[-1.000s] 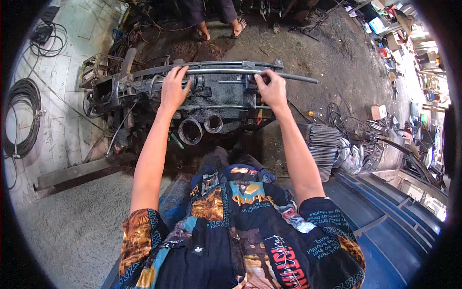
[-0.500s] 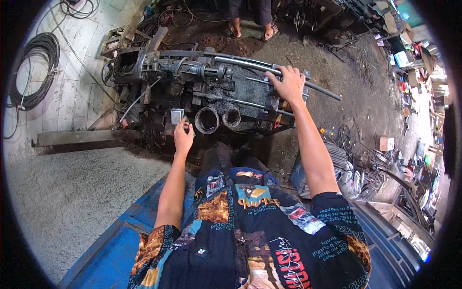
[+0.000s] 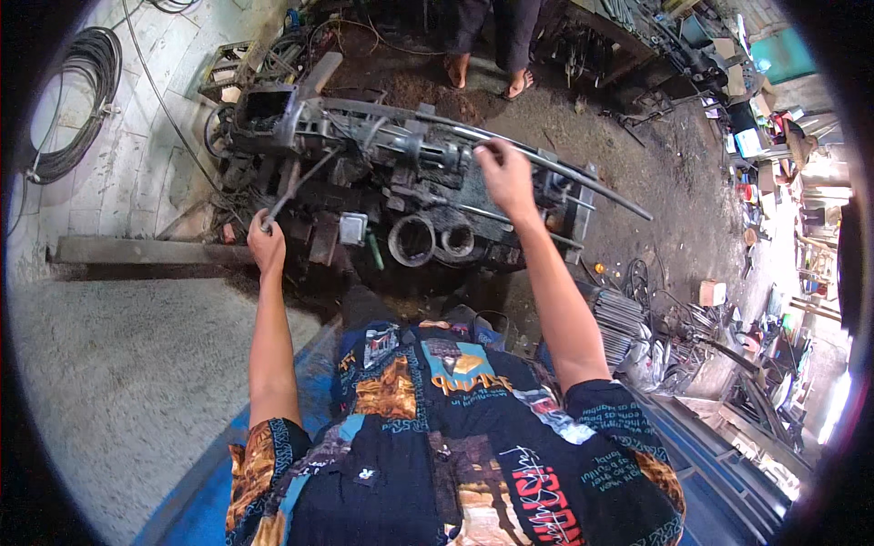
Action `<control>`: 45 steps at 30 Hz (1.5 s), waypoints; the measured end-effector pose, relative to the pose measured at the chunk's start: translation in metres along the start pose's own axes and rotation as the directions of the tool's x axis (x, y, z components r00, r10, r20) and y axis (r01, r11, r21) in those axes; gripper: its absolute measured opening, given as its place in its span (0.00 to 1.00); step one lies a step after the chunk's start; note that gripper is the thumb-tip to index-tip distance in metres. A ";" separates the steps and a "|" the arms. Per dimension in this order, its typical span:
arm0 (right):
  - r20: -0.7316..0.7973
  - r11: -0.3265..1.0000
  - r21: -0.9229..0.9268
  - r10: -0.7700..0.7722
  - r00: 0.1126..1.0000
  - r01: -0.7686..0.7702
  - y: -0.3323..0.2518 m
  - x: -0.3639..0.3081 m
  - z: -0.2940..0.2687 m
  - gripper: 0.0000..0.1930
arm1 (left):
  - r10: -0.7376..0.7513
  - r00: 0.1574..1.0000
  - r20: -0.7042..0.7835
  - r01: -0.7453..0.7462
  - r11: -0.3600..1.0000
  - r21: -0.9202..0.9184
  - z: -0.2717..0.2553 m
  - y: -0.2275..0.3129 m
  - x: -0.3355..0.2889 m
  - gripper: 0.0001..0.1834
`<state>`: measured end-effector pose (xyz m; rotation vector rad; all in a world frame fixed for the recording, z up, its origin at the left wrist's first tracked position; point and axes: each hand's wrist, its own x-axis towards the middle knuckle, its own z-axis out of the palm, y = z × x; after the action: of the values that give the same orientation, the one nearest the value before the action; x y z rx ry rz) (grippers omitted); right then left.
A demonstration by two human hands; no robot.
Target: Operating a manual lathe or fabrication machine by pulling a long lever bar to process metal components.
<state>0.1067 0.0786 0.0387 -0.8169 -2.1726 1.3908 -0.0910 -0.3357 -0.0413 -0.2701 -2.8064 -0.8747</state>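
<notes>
Machine of dark, grimy metal stood before the person, low over the floor. Left hand was curled around the lower end of a slanting metal lever, which ran up to the machine's left part. Right hand was above the middle of the machine, fingers bent and thumb near them; whether they pinched anything could not be told. A long metal bar lay along the machine's far side, its end extending past the right edge. Two round hollow rings sat side by side on the near side, with a green handle and a pale square box to their left. Another person's feet were beyond the machine.
</notes>
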 end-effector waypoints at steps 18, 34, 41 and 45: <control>0.548 -0.104 0.688 0.722 0.421 -0.718 -0.102 -0.016 0.318 0.09 | 0.362 0.928 -0.085 -0.369 0.924 -0.096 -0.016 -0.099 0.313 0.19; 0.109 0.617 0.240 0.750 0.653 -0.749 -0.191 0.037 0.456 0.15 | 0.059 0.828 0.557 -0.010 0.996 -0.092 0.061 -0.155 0.462 0.34; -0.119 0.702 -0.089 0.697 0.707 -0.707 -0.165 0.051 0.481 0.16 | -0.107 0.862 0.496 0.150 0.988 -0.047 0.086 -0.175 0.447 0.34; -0.106 0.733 -0.165 0.652 0.751 -0.660 -0.161 0.050 0.479 0.15 | -0.095 0.866 0.491 0.100 0.995 0.016 0.081 -0.168 0.438 0.34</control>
<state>-0.2738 -0.2550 -0.0050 -1.8140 -2.0881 1.4395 -0.5627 -0.3742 -0.0958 -0.4067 -3.3132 -0.9540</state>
